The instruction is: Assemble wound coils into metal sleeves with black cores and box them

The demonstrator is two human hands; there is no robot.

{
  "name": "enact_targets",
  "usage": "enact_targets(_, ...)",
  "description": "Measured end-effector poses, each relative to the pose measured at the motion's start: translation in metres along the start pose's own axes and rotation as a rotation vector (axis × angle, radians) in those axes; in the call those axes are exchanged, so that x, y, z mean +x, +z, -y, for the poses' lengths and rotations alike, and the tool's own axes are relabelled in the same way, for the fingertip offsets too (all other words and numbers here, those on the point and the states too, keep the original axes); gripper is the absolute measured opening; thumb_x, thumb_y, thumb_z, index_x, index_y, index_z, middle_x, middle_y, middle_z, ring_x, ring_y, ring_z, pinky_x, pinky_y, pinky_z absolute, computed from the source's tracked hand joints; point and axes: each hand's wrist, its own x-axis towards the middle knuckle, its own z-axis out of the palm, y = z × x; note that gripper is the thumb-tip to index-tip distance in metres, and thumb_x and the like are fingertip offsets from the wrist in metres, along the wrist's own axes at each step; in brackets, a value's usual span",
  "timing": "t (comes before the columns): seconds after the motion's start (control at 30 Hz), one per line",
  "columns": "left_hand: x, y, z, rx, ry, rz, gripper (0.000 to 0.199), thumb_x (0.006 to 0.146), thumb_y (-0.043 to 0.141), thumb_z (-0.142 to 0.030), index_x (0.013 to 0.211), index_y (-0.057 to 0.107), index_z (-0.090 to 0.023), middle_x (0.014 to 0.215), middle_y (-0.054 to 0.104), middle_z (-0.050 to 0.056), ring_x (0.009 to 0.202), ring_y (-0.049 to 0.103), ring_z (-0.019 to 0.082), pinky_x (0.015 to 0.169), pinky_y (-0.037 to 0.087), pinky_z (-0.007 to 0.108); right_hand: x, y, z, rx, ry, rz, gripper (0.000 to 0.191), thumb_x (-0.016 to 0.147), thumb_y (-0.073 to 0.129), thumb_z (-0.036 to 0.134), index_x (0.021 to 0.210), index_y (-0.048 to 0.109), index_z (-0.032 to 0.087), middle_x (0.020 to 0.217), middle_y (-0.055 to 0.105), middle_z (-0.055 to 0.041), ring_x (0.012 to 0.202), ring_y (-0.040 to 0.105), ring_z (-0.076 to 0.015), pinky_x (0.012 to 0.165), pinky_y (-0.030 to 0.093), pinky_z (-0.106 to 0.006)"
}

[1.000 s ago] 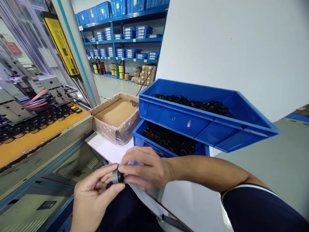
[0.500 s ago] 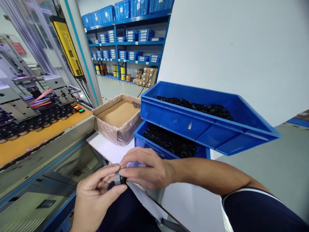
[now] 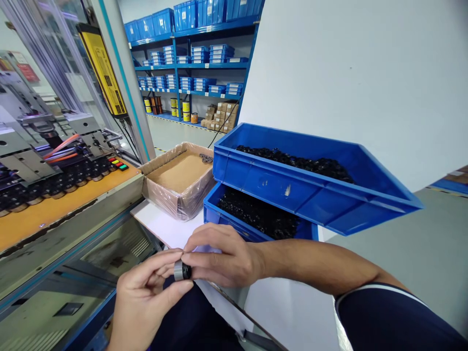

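Just beyond the hands (image 3: 224, 257), blue bins (image 3: 278, 187).

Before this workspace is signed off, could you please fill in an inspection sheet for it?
Surface: white tabletop, partly visible; its hidden areas cannot be judged.
Job's things: small round grey-and-black part in the hands; large blue plastic bin of black parts sits askew above a second blue plastic bin; plastic-wrapped brown cardboard box has small grey parts in one corner.
Clutter: nothing seen on the visible tabletop.
Hands: left hand holds the part between fingers and thumb; right hand has fingertips at its black side.
Cables: thin black cable rises behind the box.
Surroundings: blue metal shelving behind; machine with orange bed at left.
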Motion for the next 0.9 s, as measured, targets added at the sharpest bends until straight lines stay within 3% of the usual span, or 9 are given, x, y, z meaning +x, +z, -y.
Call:
enact_targets(0.1, -0.002, 0.002, 0.001, -0.019, -0.044, -0.053, 0.035, 0.058, 0.093, -0.025, 0.091, 0.083, -0.026, 0.086, 0.082, 0.002, 0.072, 0.078, 0.017, 0.071, 0.063, 0.02, -0.001, 0.001, 0.0, 0.006, -0.009, -0.004, 0.018, 0.095, 0.062, 0.02, 0.104, 0.065, 0.005, 0.099, 0.067, -0.0146, 0.095, 0.066, -0.0159, 0.083, 0.061, -0.028)
enact_targets(0.23, -0.002, 0.001, 0.001, 0.01, -0.028, 0.009, 0.034, 0.058, 0.093, -0.022, 0.09, 0.083, -0.026, 0.084, 0.082, 0.002, 0.07, 0.077, 0.017, 0.069, 0.062, 0.018, 0.0, 0.001, -0.001, -0.009, -0.008, -0.005, 0.019, 0.096, 0.062, 0.022, 0.102, 0.066, 0.005, 0.098, 0.067, -0.0137, 0.092, 0.066, -0.0159, 0.082, 0.061, -0.029)
enact_targets(0.4, -0.002, 0.002, 0.0, -0.016, -0.044, -0.07, 0.034, 0.057, 0.094, -0.027, 0.09, 0.083, -0.027, 0.087, 0.082, 0.002, 0.074, 0.078, 0.017, 0.072, 0.062, 0.018, 0.0, 0.001, 0.0, -0.004, -0.015, -0.006, 0.017, 0.095, 0.062, 0.018, 0.103, 0.067, 0.004, 0.098, 0.068, -0.0131, 0.092, 0.066, -0.0154, 0.082, 0.061, -0.028)
enact_targets(0.6, 0.006, -0.008, 0.002, 0.037, 0.037, 0.143, 0.043, 0.062, 0.089, -0.009, 0.097, 0.082, -0.034, 0.088, 0.083, 0.0, 0.072, 0.079, 0.018, 0.069, 0.062, 0.016, 0.001, -0.001, -0.002, -0.056, -0.043, -0.014, 0.023, 0.093, 0.068, 0.024, 0.1, 0.068, 0.002, 0.093, 0.067, -0.0121, 0.088, 0.064, -0.0151, 0.08, 0.061, -0.028)
enact_targets(0.73, 0.008, -0.012, 0.0, 0.032, 0.022, 0.175, 0.043, 0.061, 0.09, -0.009, 0.096, 0.082, -0.032, 0.089, 0.082, 0.003, 0.072, 0.079, 0.022, 0.069, 0.063, 0.02, 0.003, -0.004, -0.004, -0.171, -0.187, -0.009, 0.022, 0.093, 0.068, 0.026, 0.097, 0.071, 0.004, 0.085, 0.065, -0.0086, 0.082, 0.063, -0.0162, 0.071, 0.06, -0.028)
enact_targets(0.9, 0.005, -0.015, 0.0, 0.056, -0.075, 0.209, 0.036, 0.059, 0.092, -0.018, 0.093, 0.083, -0.026, 0.081, 0.081, 0.006, 0.063, 0.078, 0.024, 0.063, 0.065, 0.024, 0.003, -0.005, -0.004, -0.248, -0.244, -0.01, 0.023, 0.093, 0.068, 0.028, 0.092, 0.074, 0.006, 0.082, 0.062, -0.0059, 0.074, 0.06, -0.0137, 0.064, 0.055, -0.025)
